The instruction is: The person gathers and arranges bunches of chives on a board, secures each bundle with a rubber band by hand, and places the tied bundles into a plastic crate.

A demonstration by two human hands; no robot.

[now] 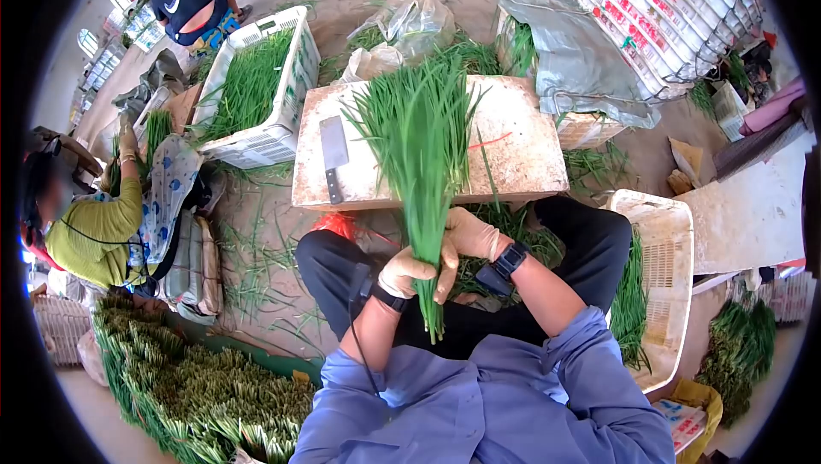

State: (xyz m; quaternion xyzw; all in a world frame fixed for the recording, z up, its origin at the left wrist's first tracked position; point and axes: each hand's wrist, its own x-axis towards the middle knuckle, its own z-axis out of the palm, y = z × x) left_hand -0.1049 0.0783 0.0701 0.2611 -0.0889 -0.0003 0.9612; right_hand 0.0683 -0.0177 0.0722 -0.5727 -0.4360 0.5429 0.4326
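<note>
A bunch of long green chives (421, 182) stands upright between my gloved hands, its stem ends pointing down toward my lap and its leaf tips over the white box top. My left hand (404, 274) is closed round the lower stems from the left. From the right, my right hand (462, 242) wraps the same stems, a little higher. Behind the bunch, more chives (376, 105) lie on the stained white box (517, 143). On that box, left of the chives, rests a cleaver (333, 146) with a dark handle. Red plastic strands (336, 224) lie near my left knee.
White crates of chives stand at the left (286, 113) and at my right (676, 259). Cut chive bundles (197, 378) fill the lower left. A co-worker (94, 224) sits at the left, another person (190, 2) crouches farther back. Stacked white boxes (676, 11) rise upper right.
</note>
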